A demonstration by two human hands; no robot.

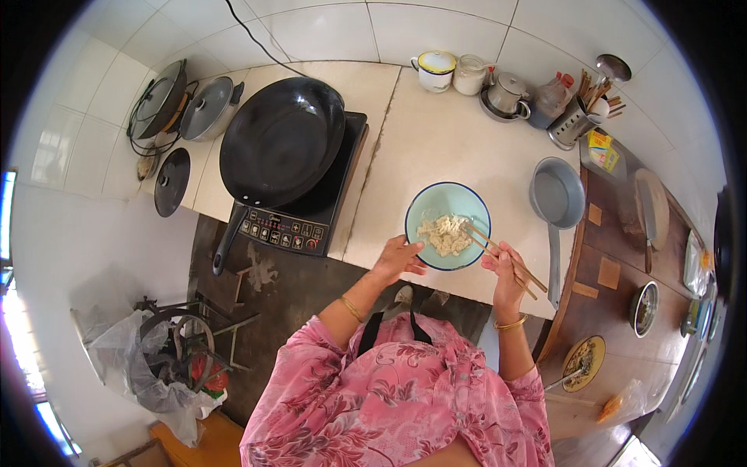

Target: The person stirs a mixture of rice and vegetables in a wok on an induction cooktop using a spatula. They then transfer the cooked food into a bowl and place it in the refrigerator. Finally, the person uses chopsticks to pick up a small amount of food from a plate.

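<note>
A pale green enamel bowl point(417, 213) with a dark blue rim stands near the front edge of the counter. Inside it lies a lumpy, pale flour-like mixture point(448, 239). My left hand point(400, 260) holds the bowl at its lower left, thumb at the rim and fingers against the outside. In my right hand point(505, 269) is a pair of wooden chopsticks point(528, 276). Their tips reach into the mixture from the right.
A black wok point(280, 140) sits on an induction cooker point(286, 230) to the left. To the right lies a grey long-handled ladle point(557, 195). An enamel mug point(436, 73), a glass jar point(468, 76) and a metal teapot point(506, 93) line the wall. A cleaver point(648, 210) rests on the wooden table point(607, 327).
</note>
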